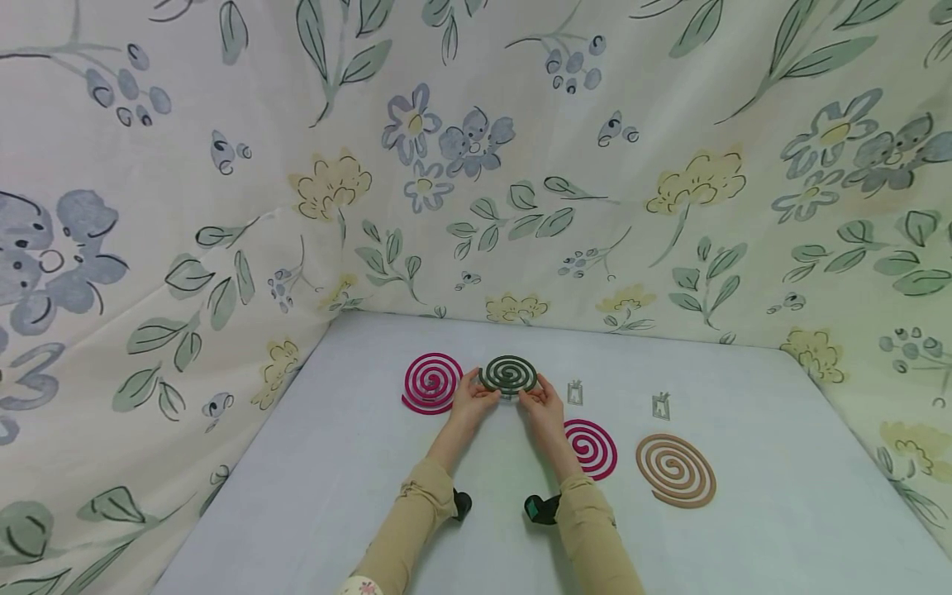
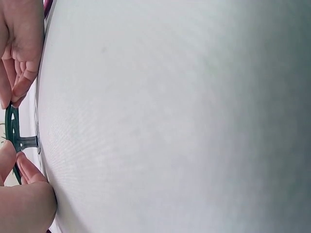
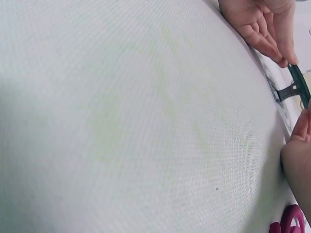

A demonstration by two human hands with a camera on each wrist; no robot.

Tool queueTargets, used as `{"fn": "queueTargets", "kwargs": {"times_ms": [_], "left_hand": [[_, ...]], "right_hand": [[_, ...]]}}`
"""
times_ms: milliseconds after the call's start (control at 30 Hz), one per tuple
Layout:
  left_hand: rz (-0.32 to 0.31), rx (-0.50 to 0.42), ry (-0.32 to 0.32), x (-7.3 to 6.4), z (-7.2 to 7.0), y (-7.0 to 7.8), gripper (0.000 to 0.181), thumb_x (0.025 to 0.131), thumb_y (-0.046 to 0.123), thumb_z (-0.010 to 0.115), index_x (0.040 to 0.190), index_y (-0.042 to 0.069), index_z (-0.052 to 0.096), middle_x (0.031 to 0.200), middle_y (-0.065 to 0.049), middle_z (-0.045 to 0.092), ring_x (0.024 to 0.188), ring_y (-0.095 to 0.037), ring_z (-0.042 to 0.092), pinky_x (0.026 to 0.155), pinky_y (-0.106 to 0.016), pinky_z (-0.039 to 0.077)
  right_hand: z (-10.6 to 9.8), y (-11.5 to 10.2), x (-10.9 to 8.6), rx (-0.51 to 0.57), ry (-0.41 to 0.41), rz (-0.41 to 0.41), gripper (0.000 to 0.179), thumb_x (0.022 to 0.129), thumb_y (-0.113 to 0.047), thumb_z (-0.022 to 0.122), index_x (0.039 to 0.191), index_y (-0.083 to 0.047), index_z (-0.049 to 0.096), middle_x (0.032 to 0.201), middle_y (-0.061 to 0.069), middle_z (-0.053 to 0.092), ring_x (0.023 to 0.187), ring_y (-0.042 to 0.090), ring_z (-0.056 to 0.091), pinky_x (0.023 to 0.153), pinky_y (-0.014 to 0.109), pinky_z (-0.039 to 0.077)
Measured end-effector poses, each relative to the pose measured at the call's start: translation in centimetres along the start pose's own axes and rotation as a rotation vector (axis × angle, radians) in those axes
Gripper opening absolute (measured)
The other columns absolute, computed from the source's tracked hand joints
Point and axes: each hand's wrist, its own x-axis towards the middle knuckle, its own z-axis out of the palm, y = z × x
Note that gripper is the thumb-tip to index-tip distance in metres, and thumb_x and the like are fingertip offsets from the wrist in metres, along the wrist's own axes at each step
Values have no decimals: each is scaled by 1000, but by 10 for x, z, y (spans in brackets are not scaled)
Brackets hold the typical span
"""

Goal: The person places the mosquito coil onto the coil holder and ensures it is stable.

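A dark green mosquito coil (image 1: pixel 509 375) is held level between both hands, just above the table. My left hand (image 1: pixel 472 402) pinches its near left edge between thumb and fingers. On the opposite side my right hand (image 1: pixel 544 406) pinches the near right edge in the same way. Under the coil a small metal stand (image 2: pixel 28 141) reaches down to the table; the wrist views show the coil edge-on at its top. Whether the stand's tip passes into the coil's centre, I cannot tell. A magenta coil (image 1: pixel 431 383) lies just left of the left hand, partly behind it.
Beside the right forearm lies a second magenta coil (image 1: pixel 592 450), with a tan coil (image 1: pixel 675 469) farther right. Two flat metal stands (image 1: pixel 575 392) lie behind these coils, one farther right. Floral cloth (image 1: pixel 521 207) hangs around the white table (image 1: pixel 312 496).
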Motion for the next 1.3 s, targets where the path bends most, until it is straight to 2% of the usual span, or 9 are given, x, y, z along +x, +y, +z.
{"fn": "queueTargets", "kwargs": {"times_ms": [67,167,400,567,800,1100,1233,1267,1300], "left_hand": [[-20,11,10,-11,4,17,70,79,-11,65,140,-9,32,82,-7,60,68,-3,54,65,-13,47],[5,-2,-1,5,-1,-3,74,76,-9,69,141,-6,33,82,-8,62,70,-7,57,66,-18,50],[94,-29,-41,146,-32,-197,88,67,18,87,141,21,39,87,-5,66,79,-15,64,67,-27,55],[58,-21,-29,190,-41,-254,93,61,24,90,139,32,40,93,-10,67,83,-20,66,69,-31,56],[27,9,-10,166,-35,-220,92,63,21,89,141,26,39,93,-8,67,85,-19,65,71,-29,56],[96,-31,-27,56,-13,-75,78,73,2,78,140,6,38,85,-9,65,76,-14,62,74,-28,54],[106,-24,-35,99,-23,-133,84,71,10,82,142,12,37,87,-7,66,78,-14,64,72,-27,54],[91,-9,-28,97,-22,-131,85,70,12,83,142,13,37,87,-7,66,79,-15,64,72,-27,55],[117,-16,-38,114,-26,-155,87,68,17,86,141,16,38,86,-4,66,78,-13,64,68,-25,54]], "right_hand": [[0,0,0,1,0,2,60,88,1,60,141,6,35,88,0,51,74,0,49,63,12,41],[0,0,1,-1,-2,4,60,88,1,60,141,6,35,88,0,51,75,1,49,63,12,41],[0,-1,0,-11,-22,4,62,89,-2,61,143,7,32,91,2,52,76,1,49,63,12,40],[0,-2,-1,-17,-26,3,63,89,-3,61,143,6,31,94,5,53,76,0,49,62,13,40],[0,-2,1,-6,-25,12,63,88,0,61,143,6,32,94,6,53,75,1,49,63,12,41],[-1,-1,1,-27,-22,12,61,88,-1,61,142,5,33,93,5,54,76,1,50,63,13,42],[-1,-1,2,-42,-16,22,60,89,-2,61,143,3,34,95,5,54,77,2,50,63,13,42],[-1,-1,2,-44,-16,22,60,89,-2,61,143,3,34,95,5,53,77,2,50,63,13,42],[-1,-1,2,-44,-15,23,60,89,-2,61,143,3,34,95,5,53,78,2,50,64,13,42]]}}
